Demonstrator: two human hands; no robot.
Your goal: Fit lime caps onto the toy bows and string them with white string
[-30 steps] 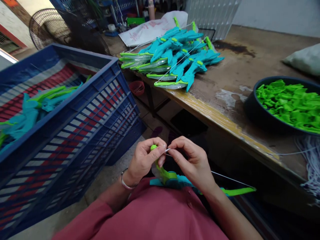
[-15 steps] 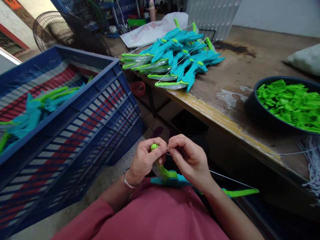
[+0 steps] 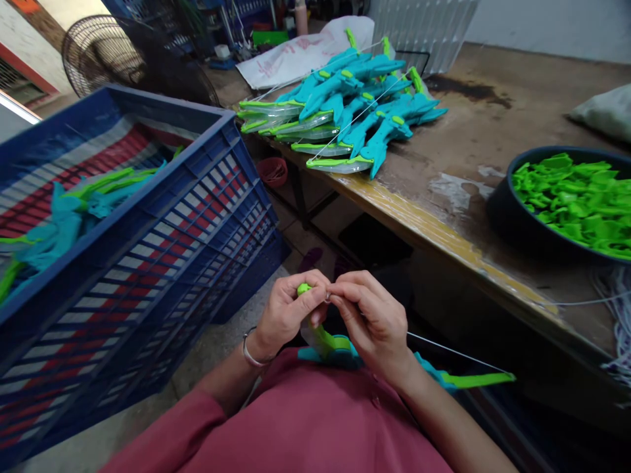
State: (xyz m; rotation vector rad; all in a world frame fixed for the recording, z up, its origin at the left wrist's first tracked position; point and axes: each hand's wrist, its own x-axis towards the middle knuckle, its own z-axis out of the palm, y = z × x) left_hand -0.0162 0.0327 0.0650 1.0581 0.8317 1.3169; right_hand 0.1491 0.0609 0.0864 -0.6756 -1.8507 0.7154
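Observation:
A teal and lime-green toy bow [image 3: 329, 345] lies across my lap, one green tip up between my hands, the other limb [image 3: 476, 379] reaching right. My left hand [image 3: 286, 312] is closed around the upper green tip. My right hand [image 3: 372, 322] pinches a thin white string [image 3: 453, 353] against that tip; the string runs off to the lower right. Fingertips of both hands touch.
A big blue crate [image 3: 148, 223] at left holds more teal and green bows. A pile of finished bows [image 3: 345, 108] lies on the wooden table [image 3: 444, 197]. A dark bowl [image 3: 507, 220] of green parts and white cord [image 3: 618, 315] sit right. A fan [image 3: 98, 56] stands behind.
My right hand has moved closer to the left, so the gap of string between the fingertips has closed. The view shifted slightly.

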